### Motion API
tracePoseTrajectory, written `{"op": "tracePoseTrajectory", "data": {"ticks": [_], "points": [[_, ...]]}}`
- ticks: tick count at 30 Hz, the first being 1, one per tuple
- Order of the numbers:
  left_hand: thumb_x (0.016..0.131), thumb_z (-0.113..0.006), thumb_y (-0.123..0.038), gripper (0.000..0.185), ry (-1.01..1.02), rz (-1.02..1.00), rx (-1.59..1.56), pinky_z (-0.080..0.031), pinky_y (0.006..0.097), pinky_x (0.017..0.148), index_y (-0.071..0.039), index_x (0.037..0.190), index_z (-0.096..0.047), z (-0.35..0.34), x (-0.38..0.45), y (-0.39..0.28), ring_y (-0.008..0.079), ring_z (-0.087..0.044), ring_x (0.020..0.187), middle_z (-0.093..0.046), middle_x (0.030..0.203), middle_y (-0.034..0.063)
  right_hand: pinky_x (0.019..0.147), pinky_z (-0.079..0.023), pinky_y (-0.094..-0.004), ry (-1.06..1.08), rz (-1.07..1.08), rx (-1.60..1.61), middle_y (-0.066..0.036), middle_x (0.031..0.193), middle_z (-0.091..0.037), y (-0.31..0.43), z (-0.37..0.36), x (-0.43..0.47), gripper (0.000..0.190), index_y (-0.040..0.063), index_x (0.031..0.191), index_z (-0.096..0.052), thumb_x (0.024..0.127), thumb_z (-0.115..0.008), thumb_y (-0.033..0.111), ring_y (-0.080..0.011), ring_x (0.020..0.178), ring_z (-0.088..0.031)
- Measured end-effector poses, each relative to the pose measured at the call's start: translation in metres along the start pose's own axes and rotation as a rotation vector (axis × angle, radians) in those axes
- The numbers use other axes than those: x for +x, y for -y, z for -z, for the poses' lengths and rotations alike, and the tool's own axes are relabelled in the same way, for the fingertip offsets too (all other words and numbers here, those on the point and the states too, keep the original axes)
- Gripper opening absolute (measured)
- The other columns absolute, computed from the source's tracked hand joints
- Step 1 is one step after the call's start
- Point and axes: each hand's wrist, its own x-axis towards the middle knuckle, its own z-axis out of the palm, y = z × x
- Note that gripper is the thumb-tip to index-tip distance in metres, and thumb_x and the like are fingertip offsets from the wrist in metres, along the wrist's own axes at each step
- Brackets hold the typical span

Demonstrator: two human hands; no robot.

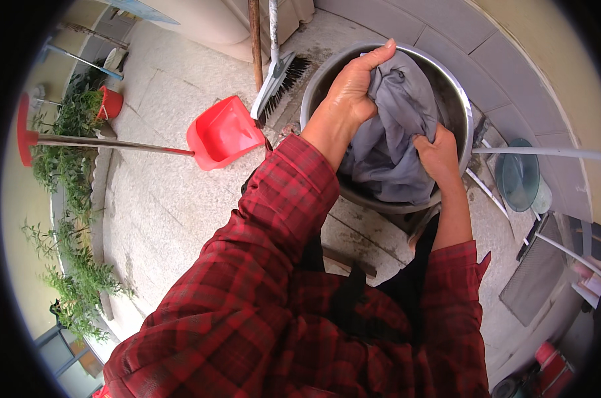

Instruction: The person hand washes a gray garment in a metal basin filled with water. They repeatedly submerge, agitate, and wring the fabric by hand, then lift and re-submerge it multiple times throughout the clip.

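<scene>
A wet-looking grey cloth or garment (395, 149) is bunched up over a round stainless steel basin (464, 107). My left hand (352, 87) grips its upper end near the basin's far left rim, thumb stretched along the top. Lower down on the right, my right hand (437, 154) pinches a fold of the same fabric. The cloth's lower part hangs inside the basin and hides much of the bottom. Both forearms come out of rolled red plaid sleeves.
Left of the basin stand a broom (275, 84) and a red long-handled dustpan (225, 132). A tiled wall (459, 35) curves behind it. On the right are a green plastic basin (517, 174), white pipes and a grey mat (534, 278). Plants (76, 268) line the far left.
</scene>
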Motion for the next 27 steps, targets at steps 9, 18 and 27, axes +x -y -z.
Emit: {"op": "tracePoseTrajectory", "data": {"ticks": [9,18,27], "points": [[0.086,-0.061,-0.015,0.017,-0.204,0.067,0.133,-0.052,0.0388,0.057,-0.001,0.095,-0.056,0.035,0.027,0.020,0.0270,-0.061,0.066,-0.064,0.082,0.0154,0.070,-0.048,-0.0266,-0.186,0.695,0.123,-0.017,0.087,-0.058,0.077,-0.035,-0.049,0.043,-0.003,0.116,-0.055,0.073,-0.059,0.003,-0.0221,0.078,-0.062],[0.090,-0.056,-0.044,0.039,-0.257,0.031,0.441,-0.044,0.0319,0.054,-0.009,0.072,-0.053,0.019,0.010,0.105,0.0161,-0.052,0.063,-0.055,0.071,0.0057,0.057,-0.048,-0.0434,-0.650,0.206,-0.337,-0.016,0.080,-0.059,0.006,-0.021,0.004,0.019,0.004,0.081,-0.056,0.087,-0.056,0.022,-0.0354,0.066,-0.060],[0.091,-0.057,-0.028,0.024,-0.264,0.113,0.288,-0.049,0.0305,0.063,-0.005,0.092,-0.063,0.009,-0.006,0.107,0.0165,-0.059,0.073,-0.062,0.086,0.0056,0.060,-0.048,-0.0442,-0.601,-0.002,-0.195,-0.018,0.071,-0.061,0.006,-0.004,0.011,0.023,0.002,0.073,-0.055,0.086,-0.054,0.020,-0.0346,0.066,-0.061]]}}
